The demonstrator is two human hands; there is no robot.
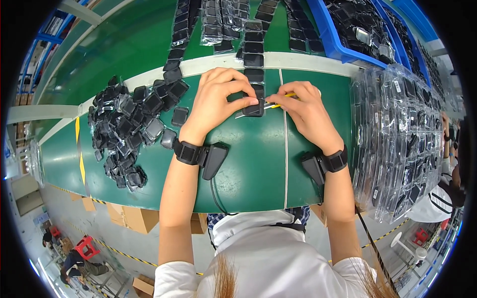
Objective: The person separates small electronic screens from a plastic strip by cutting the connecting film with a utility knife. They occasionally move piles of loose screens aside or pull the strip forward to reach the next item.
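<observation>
Near the far side of the green bench, my left hand (218, 99) is closed, thumb and fingers pinching the near end of a strip of dark square pieces (254, 76) in clear film. In my right hand (306, 109) is a slim yellow-handled metal tool (282, 105); its kind is not clear. The tool's thin metal part meets the strip's last dark square (254, 109), and a silver tip shows just left of that square. Each wrist wears a black strap with a dark device. A heap of loose dark squares (124, 119) lies to the left of my left hand.
More film strips (211, 25) hang over the pale ledge (293, 60) at the back. A blue bin (343, 47) of dark pieces stands at far right. Clear plastic trays (392, 144) are stacked along the right side. Cardboard boxes (134, 218) sit below the bench.
</observation>
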